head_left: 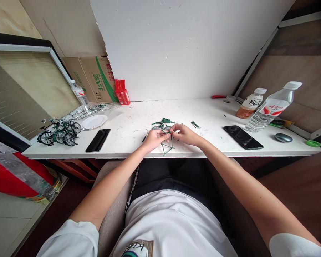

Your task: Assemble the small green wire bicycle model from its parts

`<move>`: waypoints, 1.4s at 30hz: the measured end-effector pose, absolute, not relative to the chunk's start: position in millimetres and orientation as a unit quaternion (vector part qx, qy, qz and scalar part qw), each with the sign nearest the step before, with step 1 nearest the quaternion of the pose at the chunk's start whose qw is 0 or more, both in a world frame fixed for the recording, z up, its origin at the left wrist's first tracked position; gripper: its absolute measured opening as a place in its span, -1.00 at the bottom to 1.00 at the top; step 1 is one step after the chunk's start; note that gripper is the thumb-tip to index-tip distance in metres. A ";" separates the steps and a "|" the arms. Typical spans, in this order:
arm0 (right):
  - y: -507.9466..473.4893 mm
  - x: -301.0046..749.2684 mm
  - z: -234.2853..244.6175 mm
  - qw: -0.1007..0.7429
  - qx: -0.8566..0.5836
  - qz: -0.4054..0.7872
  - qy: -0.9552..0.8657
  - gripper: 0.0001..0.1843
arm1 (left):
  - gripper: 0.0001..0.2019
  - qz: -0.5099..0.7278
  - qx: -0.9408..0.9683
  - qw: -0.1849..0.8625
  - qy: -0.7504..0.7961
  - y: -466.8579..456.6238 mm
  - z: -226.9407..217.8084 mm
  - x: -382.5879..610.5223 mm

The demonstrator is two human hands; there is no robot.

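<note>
Between my hands is a small green model bicycle frame (167,146), its thin bars pointing down toward the table's front edge. My left hand (157,138) grips it from the left with thumb and fingers pinched. From the other side, my right hand (182,134) pinches at the top of the same frame, close to the left fingertips. Just behind the hands lie a small spoked wheel (157,127) and a green plastic part (166,120). To the right sits a thin dark green piece (195,124). My fingers hide the exact joint they hold.
Several small model bicycles (59,132) stand at the left, beside white plates (94,122) and a phone (97,140). On the right are another phone (243,137), a mouse (283,137), a water bottle (273,107) and a drink bottle (250,104). A red box (122,93) stands at the back.
</note>
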State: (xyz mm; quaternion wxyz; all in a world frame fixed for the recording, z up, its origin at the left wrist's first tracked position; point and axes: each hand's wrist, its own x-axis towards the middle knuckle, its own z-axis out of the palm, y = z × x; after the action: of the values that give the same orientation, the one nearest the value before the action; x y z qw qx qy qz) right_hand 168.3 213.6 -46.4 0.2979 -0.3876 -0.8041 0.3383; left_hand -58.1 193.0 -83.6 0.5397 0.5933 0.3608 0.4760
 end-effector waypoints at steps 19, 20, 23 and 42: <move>213.8 166.4 -49.5 0.297 -0.377 0.353 -0.803 -0.61 | -0.57 0.477 0.589 0.547 0.355 192.8 -83.7 -57.7; 214.3 166.5 -50.2 0.297 -0.377 0.353 -0.803 -0.61 | -0.56 0.477 0.590 0.547 0.354 192.8 -83.8 -57.7; 215.5 166.8 -51.7 0.299 -0.377 0.353 -0.803 -0.63 | -0.56 0.478 0.593 0.544 0.352 193.8 -85.1 -57.6; 215.4 165.6 -54.6 0.300 -0.381 0.368 -0.793 -0.59 | -0.65 0.467 0.614 0.525 0.361 193.9 -85.9 -57.8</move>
State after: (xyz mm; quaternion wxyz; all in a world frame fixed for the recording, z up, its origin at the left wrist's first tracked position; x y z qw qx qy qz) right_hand 165.6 215.4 -54.6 0.3004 -0.3812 -0.7930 0.3683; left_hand -57.8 193.9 -85.9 0.5247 0.6137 0.3609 0.4667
